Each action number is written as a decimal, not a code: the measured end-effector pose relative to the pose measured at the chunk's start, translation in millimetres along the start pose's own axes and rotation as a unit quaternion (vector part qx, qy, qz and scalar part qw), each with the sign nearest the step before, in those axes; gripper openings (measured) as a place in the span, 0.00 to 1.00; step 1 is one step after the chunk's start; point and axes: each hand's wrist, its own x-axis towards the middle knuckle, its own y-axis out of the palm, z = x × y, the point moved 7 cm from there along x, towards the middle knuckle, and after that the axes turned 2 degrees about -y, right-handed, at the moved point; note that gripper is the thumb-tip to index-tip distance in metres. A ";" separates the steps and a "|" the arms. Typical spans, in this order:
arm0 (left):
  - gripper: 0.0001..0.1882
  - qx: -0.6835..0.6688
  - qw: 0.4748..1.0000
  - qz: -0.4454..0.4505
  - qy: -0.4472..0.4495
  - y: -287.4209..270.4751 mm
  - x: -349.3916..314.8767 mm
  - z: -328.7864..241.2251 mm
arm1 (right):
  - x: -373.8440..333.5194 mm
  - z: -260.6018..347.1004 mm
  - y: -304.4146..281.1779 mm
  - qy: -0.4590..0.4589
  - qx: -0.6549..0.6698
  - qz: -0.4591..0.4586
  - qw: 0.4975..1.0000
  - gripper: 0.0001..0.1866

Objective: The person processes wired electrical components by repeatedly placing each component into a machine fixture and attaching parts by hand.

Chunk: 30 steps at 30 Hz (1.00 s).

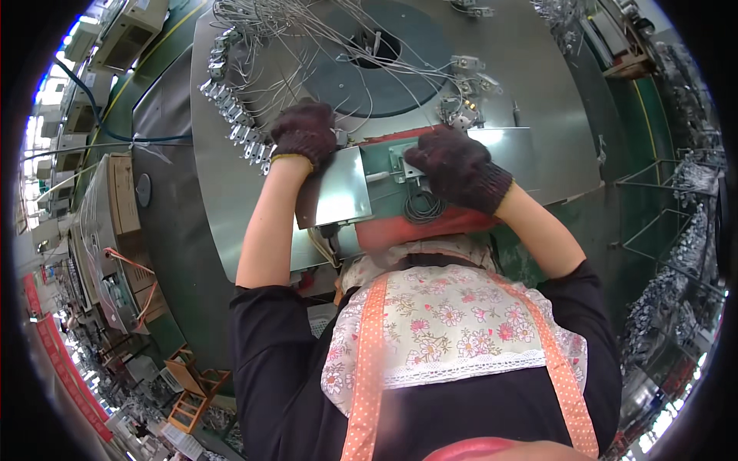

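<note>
Both my hands wear dark knitted gloves. My left hand (306,131) is closed, its fingers curled beside the row of small metal parts (240,123) with thin wires; what it holds, if anything, is hidden. My right hand (460,165) is closed at a small metal fitting (413,166), its fingertips over the fitting's right side. This fitting sits on a green plate (375,159), with a pale rod pointing left from it. A coil of dark cable (423,206) lies just below. Bright sheet-metal plates (344,188) flank the green plate.
The metal table (538,92) carries a dark round disc (323,73) with a central hole. Loose thin wires (296,31) spread across it. More metal parts (465,65) lie at the right. Red cloth (430,229) lies along the near edge. A wooden chair (188,392) stands at lower left.
</note>
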 end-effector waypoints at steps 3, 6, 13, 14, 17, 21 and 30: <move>0.16 -0.003 0.999 0.019 -0.040 -4.3 -15.4 -4.3 | 5.1 9.1 -3.1 -0.013 -0.029 -0.003 0.999 0.12; 0.18 -0.059 0.977 -0.204 0.034 -27.5 -35.2 -10.5 | 5.6 13.9 -3.6 0.001 -0.051 -0.030 0.998 0.11; 0.15 -0.112 0.937 -0.281 0.176 -30.1 -81.5 -62.3 | -10.8 8.7 18.9 0.072 0.035 -0.125 0.989 0.40; 0.13 -0.098 0.953 -0.208 0.199 -20.4 -82.9 -74.6 | -11.2 11.8 13.6 0.073 0.033 -0.127 0.989 0.40; 0.16 -0.048 0.951 -0.158 0.260 -8.0 -79.9 -113.4 | -14.7 9.9 13.7 0.082 0.097 -0.062 0.990 0.47; 0.22 -0.070 0.953 -0.120 0.271 2.1 -78.5 -147.7 | -23.8 -7.1 3.7 0.061 0.166 -0.108 0.978 0.41; 0.08 -0.081 0.974 -0.160 0.141 23.4 -88.4 -139.7 | -22.8 -89.9 -46.1 0.170 0.034 0.075 0.982 0.19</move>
